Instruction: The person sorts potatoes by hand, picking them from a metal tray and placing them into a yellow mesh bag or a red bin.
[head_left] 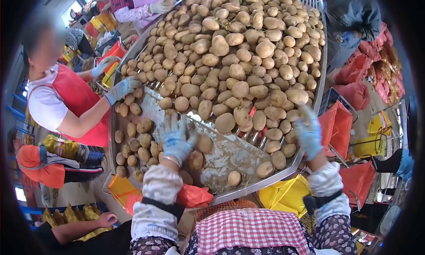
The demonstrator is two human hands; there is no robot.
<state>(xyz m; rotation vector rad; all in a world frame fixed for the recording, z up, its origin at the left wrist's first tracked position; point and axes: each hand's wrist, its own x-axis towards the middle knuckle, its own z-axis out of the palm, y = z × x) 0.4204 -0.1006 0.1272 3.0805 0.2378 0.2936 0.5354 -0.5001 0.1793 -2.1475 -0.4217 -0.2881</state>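
Potatoes (pixel 239 73) lie heaped over a metal sorting table (pixel 221 153) with a slatted section. My left hand (pixel 175 137), in a pale blue glove, reaches over the bare metal at the near left with its fingers spread. Right beside it are a few potatoes (pixel 195 159), partly covered by the hand. My right hand (pixel 307 133), also gloved and a little blurred, is at the table's right rim beside the potato heap, fingers stretched out. A single potato (pixel 234 178) rests close to the near edge.
Across the left rim, a person in a red apron (pixel 84 97) has a gloved hand (pixel 123 90) at the potatoes. A yellow mesh bag (pixel 283 194) hangs under the near edge. Red bags (pixel 335 126) stand to the right, near another person's blue glove (pixel 349 38).
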